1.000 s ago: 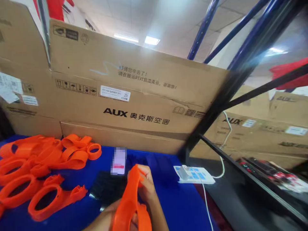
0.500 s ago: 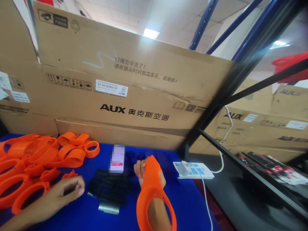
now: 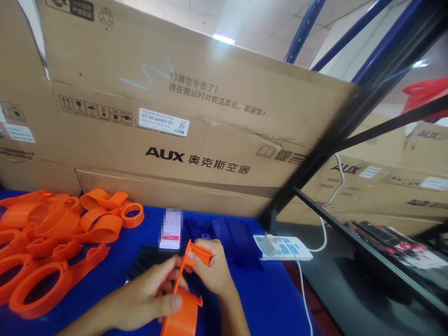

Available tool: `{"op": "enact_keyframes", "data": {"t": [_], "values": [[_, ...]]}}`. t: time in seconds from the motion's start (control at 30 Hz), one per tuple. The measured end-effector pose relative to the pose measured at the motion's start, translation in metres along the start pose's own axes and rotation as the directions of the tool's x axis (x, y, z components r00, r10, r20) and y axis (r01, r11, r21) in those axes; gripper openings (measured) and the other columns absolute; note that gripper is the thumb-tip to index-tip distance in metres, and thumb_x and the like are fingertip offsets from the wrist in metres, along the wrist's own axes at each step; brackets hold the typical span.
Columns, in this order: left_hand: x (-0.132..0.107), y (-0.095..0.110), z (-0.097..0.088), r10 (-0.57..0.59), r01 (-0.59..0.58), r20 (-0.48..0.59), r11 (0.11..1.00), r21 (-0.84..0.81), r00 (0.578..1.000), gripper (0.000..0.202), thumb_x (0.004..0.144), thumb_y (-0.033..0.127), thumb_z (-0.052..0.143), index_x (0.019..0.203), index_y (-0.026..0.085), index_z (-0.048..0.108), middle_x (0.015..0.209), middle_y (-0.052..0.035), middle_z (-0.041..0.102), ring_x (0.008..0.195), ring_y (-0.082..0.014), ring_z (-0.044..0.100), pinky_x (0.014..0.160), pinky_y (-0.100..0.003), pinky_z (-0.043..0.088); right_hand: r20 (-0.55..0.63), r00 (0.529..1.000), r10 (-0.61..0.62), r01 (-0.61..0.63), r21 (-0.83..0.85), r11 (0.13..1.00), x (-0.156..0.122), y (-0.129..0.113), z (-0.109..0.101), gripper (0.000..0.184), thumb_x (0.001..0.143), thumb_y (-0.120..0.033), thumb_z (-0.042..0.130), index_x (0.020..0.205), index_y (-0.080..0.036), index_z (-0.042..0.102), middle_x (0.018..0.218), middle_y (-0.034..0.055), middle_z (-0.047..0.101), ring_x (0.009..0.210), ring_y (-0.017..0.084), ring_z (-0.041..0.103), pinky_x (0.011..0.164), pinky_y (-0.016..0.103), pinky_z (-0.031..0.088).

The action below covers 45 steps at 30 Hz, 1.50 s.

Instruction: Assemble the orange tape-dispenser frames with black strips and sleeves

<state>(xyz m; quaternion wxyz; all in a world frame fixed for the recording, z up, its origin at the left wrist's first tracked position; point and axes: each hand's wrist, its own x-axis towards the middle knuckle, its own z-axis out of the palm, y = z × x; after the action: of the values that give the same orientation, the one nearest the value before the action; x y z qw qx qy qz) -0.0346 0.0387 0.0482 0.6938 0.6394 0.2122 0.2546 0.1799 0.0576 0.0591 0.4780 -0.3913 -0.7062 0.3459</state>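
An orange plastic tape dispenser frame [image 3: 182, 312], with a wide ring at one end and a channelled arm at the other, is held between both my hands. My right hand [image 3: 213, 268] grips its upper end, the thumb pressed along the arm. From the left, my left hand [image 3: 150, 294] closes its thumb and fingers on the piece's middle, near the ring. The ring runs off the bottom edge. Behind my left hand lies a pile of black strips [image 3: 145, 256], partly covered by it.
Similar orange frames [image 3: 56, 224] are heaped at the left of the blue table [image 3: 266, 298]. A phone [image 3: 171, 231], dark blue pieces [image 3: 238, 238] and a white power strip [image 3: 294, 249] with cables lie farther back. A cardboard box [image 3: 210, 121] stands behind; a dark rack post [image 3: 315, 144] slants at right.
My left hand has come right from beside the orange pile and taken hold of the frame. My right hand has turned the frame edge-on and brought it left, over the black strips.
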Motion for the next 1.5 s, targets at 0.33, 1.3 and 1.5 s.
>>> {"op": "enact_keyframes", "data": {"t": [0.33, 1.3, 1.5], "values": [[0.005, -0.035, 0.002, 0.002, -0.024, -0.139, 0.987, -0.156, 0.990, 0.035, 0.090, 0.049, 0.068, 0.114, 0.025, 0.057, 0.094, -0.0022, 0.058, 0.085, -0.0196, 0.056, 0.077, -0.032, 0.043, 0.101, 0.995, -0.011, 0.018, -0.061, 0.998, 0.003, -0.007, -0.018, 0.044, 0.096, -0.059, 0.056, 0.092, -0.020, 0.074, 0.073, 0.0022, 0.068, 0.067, 0.018, 0.061, 0.066, 0.030, 0.043], [0.012, -0.056, 0.025, -0.027, 0.001, -0.138, 0.984, -0.180, 0.990, 0.044, 0.082, 0.061, 0.073, 0.101, 0.025, 0.055, 0.082, -0.0014, 0.055, 0.079, -0.0200, 0.053, 0.072, -0.032, 0.038, -0.246, 0.932, 0.265, -0.341, -0.839, 0.423, 0.006, 0.060, -0.004, 0.020, 0.082, -0.022, 0.075, 0.099, -0.031, 0.077, 0.135, 0.0122, 0.056, 0.124, 0.037, 0.046, 0.094, 0.051, 0.038], [0.012, -0.056, 0.022, -0.005, -0.020, -0.120, 0.978, -0.209, 0.993, 0.038, 0.087, 0.056, 0.070, 0.098, 0.026, 0.051, 0.077, 0.0012, 0.053, 0.062, -0.0132, 0.040, 0.060, -0.029, 0.029, -0.194, 0.944, 0.267, -0.301, -0.837, 0.456, 0.006, 0.053, -0.004, 0.026, 0.084, -0.021, 0.072, 0.106, -0.034, 0.077, 0.137, 0.0119, 0.057, 0.127, 0.038, 0.045, 0.095, 0.050, 0.038]]}}
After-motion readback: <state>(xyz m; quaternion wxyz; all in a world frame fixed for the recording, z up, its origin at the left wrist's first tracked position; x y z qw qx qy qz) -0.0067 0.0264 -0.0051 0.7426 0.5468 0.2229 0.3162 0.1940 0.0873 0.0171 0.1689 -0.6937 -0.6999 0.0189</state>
